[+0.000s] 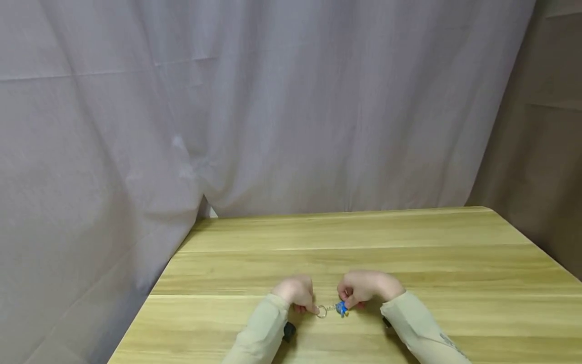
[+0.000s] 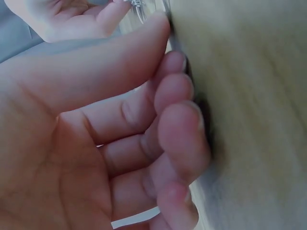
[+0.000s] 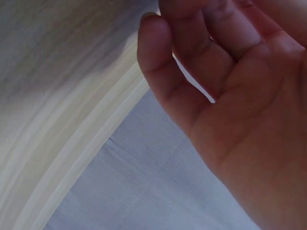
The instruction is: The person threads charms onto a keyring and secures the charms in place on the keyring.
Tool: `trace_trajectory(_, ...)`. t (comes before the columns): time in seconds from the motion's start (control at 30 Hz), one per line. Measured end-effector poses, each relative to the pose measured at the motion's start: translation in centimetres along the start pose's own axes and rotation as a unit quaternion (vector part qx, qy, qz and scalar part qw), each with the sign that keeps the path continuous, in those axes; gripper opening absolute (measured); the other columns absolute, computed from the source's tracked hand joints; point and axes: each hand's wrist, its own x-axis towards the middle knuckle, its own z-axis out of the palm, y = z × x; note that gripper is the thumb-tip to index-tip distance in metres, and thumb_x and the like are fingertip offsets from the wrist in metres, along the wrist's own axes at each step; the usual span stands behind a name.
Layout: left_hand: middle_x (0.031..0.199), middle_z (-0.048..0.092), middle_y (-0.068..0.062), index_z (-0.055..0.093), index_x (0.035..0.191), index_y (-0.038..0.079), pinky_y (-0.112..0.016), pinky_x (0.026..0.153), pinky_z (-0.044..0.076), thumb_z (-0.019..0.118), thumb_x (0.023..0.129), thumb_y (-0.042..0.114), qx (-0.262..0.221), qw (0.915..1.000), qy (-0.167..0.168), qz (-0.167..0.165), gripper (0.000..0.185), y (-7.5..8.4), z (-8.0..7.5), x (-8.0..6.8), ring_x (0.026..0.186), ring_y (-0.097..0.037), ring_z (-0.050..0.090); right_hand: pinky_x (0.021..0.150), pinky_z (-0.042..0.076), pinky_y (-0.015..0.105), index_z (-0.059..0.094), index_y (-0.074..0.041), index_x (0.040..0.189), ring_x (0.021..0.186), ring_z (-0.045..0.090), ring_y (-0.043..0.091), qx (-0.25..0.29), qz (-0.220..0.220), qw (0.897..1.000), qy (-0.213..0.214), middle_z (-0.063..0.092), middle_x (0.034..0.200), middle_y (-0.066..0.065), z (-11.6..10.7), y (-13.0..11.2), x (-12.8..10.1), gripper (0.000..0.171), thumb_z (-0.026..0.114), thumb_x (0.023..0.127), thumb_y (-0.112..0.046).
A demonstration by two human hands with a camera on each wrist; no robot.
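A keychain lies low in the middle of the head view, stretched between both hands. It has a silver split ring [image 1: 325,316], a short metal chain [image 1: 331,308] and a small blue figure [image 1: 341,309] with a bit of yellow. My left hand [image 1: 296,293] pinches the ring's left side at the fingertips, its other fingers curled close over the wood. From the right, my right hand [image 1: 366,286] pinches the blue figure between thumb and finger, covering part of it. In the left wrist view, the thumb [image 2: 120,62] reaches the ring at the top; the right wrist view hides the figure.
A wooden table [image 1: 364,232] with light and dark grain stretches out under both hands. Grey curtains [image 1: 318,111] hang behind its far edge and along the left side. Dark wrist straps show beneath the pale sleeves [image 1: 263,328].
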Motion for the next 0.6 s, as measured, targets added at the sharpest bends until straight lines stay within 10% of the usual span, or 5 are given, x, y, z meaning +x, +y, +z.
trace_trajectory(0.17, 0.044, 0.05, 0.0, 0.053, 0.047, 0.008, -0.018, 0.041, 0.035, 0.082, 0.075, 0.011, -0.007, 1.0, -0.001, 0.0, 0.041, -0.7, 0.0, -0.2, 0.041, -0.01, 0.044, 0.056, 0.041, 0.014, 0.054, -0.008, 0.068, 0.05, 0.046, 0.001, -0.031, -0.015, 0.999, -0.007, 0.052, 0.059, -0.006, 0.4, -0.4, 0.4, 0.025, 0.059, 0.087, 0.008)
trace_trajectory(0.37, 0.046, 0.051, 0.0, 0.05, 0.047, 0.01, -0.019, 0.041, 0.035, 0.081, 0.076, 0.012, 0.002, 0.9999, -0.007, 0.008, 0.043, -0.7, -0.1, -0.6, 0.041, -0.01, 0.044, 0.056, 0.041, 0.016, 0.059, -0.007, 0.075, 0.053, 0.045, 0.001, -0.03, -0.021, 0.999, 0.001, 0.057, 0.06, 0.002, 0.0, -0.6, -0.1, 0.041, 0.034, 0.063, 0.024)
trace_trajectory(0.6, 0.048, 0.051, 0.001, 0.055, 0.055, 0.008, -0.02, 0.045, 0.037, 0.074, 0.085, 0.022, 0.034, 0.999, 0.001, 0.028, 0.039, 0.1, -0.6, -1.3, 0.044, -0.012, 0.047, 0.056, 0.041, 0.016, 0.064, -0.012, 0.085, 0.055, 0.044, -0.001, -0.044, -0.045, 0.998, 0.008, 0.063, 0.065, 0.004, -0.8, -0.8, -1.7, 0.042, 0.04, 0.071, 0.02)
